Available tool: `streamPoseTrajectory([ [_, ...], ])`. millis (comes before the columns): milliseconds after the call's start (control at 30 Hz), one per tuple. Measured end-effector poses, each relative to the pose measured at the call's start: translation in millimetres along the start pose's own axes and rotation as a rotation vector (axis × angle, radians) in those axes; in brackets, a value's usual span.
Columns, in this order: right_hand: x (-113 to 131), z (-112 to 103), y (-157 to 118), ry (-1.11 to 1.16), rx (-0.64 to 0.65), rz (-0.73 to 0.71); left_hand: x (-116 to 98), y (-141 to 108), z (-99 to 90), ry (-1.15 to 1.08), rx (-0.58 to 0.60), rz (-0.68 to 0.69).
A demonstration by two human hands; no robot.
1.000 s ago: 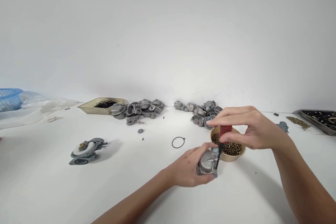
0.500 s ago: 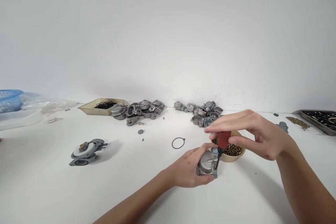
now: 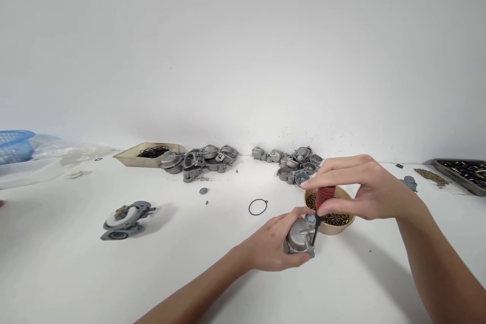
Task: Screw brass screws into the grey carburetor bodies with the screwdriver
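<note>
Near and a little right of the middle of the scene, just short of the tan bowl (image 3: 334, 230) of small brass-coloured parts, I have the round metal housing (image 3: 298, 236) in my left hand (image 3: 268, 244), fingers clamped about its sides, thumb along the near edge. Whether it rests on the counter (image 3: 212, 273) or sits slightly above it, I can't tell. With my right hand (image 3: 374, 190) I pinch the red-handled screwdriver (image 3: 325, 197), thumb on one side and fingers on the other; its shaft slants down, the tip at the housing's right edge, by a brassy speck too small to make out. For a clean turn, I judge the shaft wants to line up squarely with whatever the tip bears on, pressed firmly enough not to ride out and scar the metal. My left grip ought to resist the twist, its thumb clear of the tip's path should it slip. Light finger turns would let me feel any binding. Well to the left lies another metal body (image 3: 127, 220) with a white part; the black ring (image 3: 257, 214) lies between.
</note>
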State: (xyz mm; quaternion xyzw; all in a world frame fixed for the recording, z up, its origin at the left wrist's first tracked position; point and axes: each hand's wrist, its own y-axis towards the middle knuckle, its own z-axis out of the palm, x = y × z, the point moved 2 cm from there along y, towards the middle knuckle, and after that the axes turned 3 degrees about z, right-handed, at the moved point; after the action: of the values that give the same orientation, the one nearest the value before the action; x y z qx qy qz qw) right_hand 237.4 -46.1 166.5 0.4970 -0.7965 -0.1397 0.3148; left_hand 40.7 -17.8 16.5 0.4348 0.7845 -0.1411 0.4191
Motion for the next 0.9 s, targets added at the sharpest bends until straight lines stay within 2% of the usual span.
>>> streamPoseTrajectory([
  [67, -0.2, 0.1, -0.2, -0.039, -0.005, 0.015, -0.4, 0.2, 0.1, -0.004, 0.005, 0.001],
  [233, 2.8, 0.5, -0.2, 0.126, 0.037, -0.012, -0.4, 0.1, -0.2, 0.002, 0.010, 0.002],
  [333, -0.2, -0.2, 0.3, -0.001, -0.008, -0.018, 0.0, -0.3, 0.0, 0.013, 0.004, 0.000],
  [433, -3.6, -0.7, 0.4, -0.052, 0.005, 0.006, -0.4, -0.4, 0.1, 0.003, 0.001, -0.005],
  [567, -4.8, -1.6, -1.6, 0.146, 0.095, 0.044, -0.6, -0.3, -0.1, 0.004, 0.006, -0.015],
  [633, -5.6, -2.4, -2.7, 0.191, 0.092, 0.038, -0.5, -0.4, -0.2, 0.004, 0.009, -0.017],
  [800, -6.5, -2.8, -2.3, -0.038, -0.011, 0.007, -0.5, -0.4, -0.2, -0.001, 0.004, -0.033],
  [900, -3.3, -1.9, -1.8, 0.035, 0.035, 0.029, -0.5, -0.7, 0.0, 0.001, 0.000, -0.019],
])
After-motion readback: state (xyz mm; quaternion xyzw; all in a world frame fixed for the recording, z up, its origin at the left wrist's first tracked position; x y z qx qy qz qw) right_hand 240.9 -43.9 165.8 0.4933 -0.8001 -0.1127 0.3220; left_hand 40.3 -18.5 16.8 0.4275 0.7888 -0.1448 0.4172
